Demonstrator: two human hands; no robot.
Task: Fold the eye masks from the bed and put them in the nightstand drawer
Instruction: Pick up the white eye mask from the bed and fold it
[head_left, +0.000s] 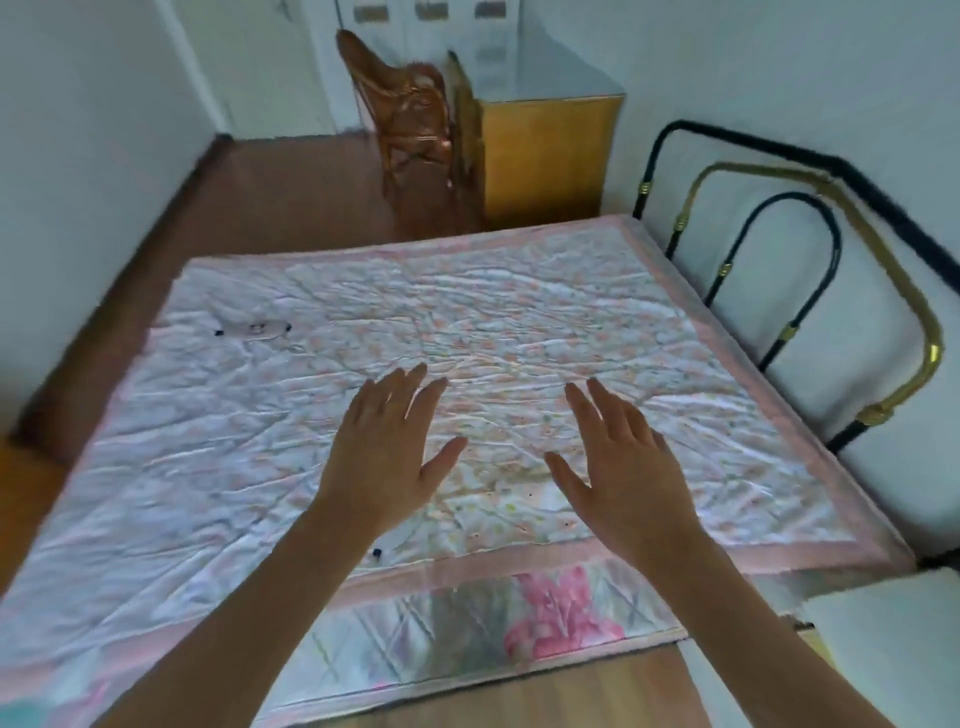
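A pale eye mask (257, 328) with small dark marks at its ends lies flat on the far left part of the bed (519, 322), which has a white and pink floral cover. A second small dark mark (376, 554) shows near the bed's front edge beside my left forearm; what it belongs to is unclear. My left hand (387, 452) and my right hand (626, 462) hover over the middle of the bed, palms down, fingers spread, both empty. A white nightstand top (893, 639) shows at the lower right; no drawer is visible.
A black and gold metal headboard (810, 249) stands along the bed's right side against the wall. Beyond the bed are a wicker chair (410, 119) and a yellow wooden cabinet (545, 150). Brown wooden floor runs along the left and front of the bed.
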